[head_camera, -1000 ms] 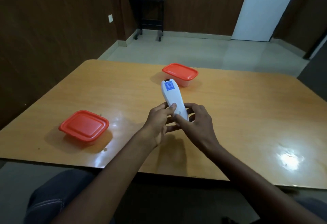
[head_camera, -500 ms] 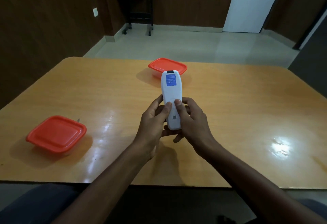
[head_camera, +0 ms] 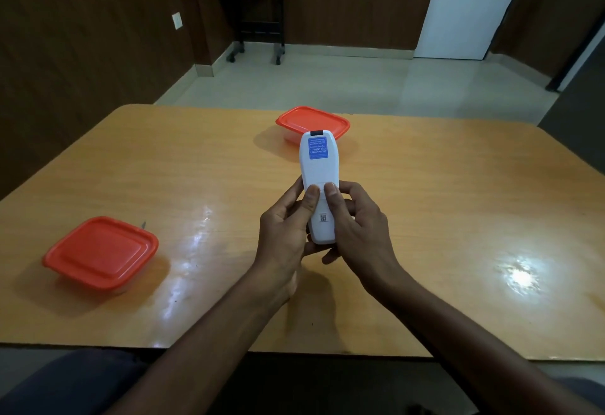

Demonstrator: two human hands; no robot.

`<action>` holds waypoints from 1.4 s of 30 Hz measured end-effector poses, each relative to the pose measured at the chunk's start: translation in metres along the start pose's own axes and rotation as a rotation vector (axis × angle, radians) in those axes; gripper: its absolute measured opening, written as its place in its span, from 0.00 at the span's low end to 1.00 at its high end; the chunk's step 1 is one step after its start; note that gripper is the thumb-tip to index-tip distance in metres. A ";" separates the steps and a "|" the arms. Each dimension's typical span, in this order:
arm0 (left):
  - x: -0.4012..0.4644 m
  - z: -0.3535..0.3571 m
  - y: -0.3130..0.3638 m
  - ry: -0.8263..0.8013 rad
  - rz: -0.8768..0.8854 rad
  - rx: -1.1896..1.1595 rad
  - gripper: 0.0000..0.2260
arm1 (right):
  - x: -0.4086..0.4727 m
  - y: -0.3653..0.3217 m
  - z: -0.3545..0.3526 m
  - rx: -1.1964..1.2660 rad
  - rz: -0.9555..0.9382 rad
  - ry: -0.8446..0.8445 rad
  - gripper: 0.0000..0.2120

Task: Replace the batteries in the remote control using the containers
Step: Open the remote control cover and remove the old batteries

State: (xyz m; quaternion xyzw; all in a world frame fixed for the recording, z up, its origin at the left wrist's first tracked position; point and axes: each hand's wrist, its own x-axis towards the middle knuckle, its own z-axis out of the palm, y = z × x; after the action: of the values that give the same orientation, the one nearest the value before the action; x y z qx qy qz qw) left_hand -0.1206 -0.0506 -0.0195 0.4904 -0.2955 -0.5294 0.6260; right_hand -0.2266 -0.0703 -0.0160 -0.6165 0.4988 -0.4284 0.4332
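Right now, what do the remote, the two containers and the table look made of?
Remote control: white matte plastic, likely; moulded seams, blue sticker on its back.
Near container and far container: orange plastic lids with slight sheen and moulded rims; the far one's tub looks translucent plastic.
Table: wood or wood-look laminate, glossy; grain pattern and bright glare spots. Cannot tell solid wood from veneer.

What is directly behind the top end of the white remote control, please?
Behind the remote control, held up by the left hand and right hand, stands the far container with its orange lid on. The remote covers part of its near edge; its contents cannot be seen.
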 end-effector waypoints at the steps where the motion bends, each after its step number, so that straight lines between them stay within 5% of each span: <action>1: 0.000 0.001 0.000 0.002 -0.003 -0.001 0.21 | 0.000 0.000 0.001 -0.015 -0.010 0.023 0.16; 24: -0.001 -0.002 -0.002 -0.013 0.005 0.016 0.22 | 0.003 0.011 -0.006 0.150 0.060 -0.149 0.17; 36: 0.018 -0.001 0.011 0.017 -0.127 -0.244 0.20 | 0.014 0.007 -0.006 -0.583 -0.386 0.118 0.29; 42: 0.018 -0.005 0.004 -0.086 -0.123 -0.212 0.15 | 0.015 0.002 -0.013 -0.554 -0.324 0.089 0.34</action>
State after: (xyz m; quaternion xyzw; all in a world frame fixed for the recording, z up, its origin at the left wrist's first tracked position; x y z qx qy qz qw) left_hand -0.1097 -0.0664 -0.0206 0.4155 -0.2341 -0.6155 0.6274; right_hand -0.2375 -0.0869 -0.0128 -0.7630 0.5104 -0.3660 0.1528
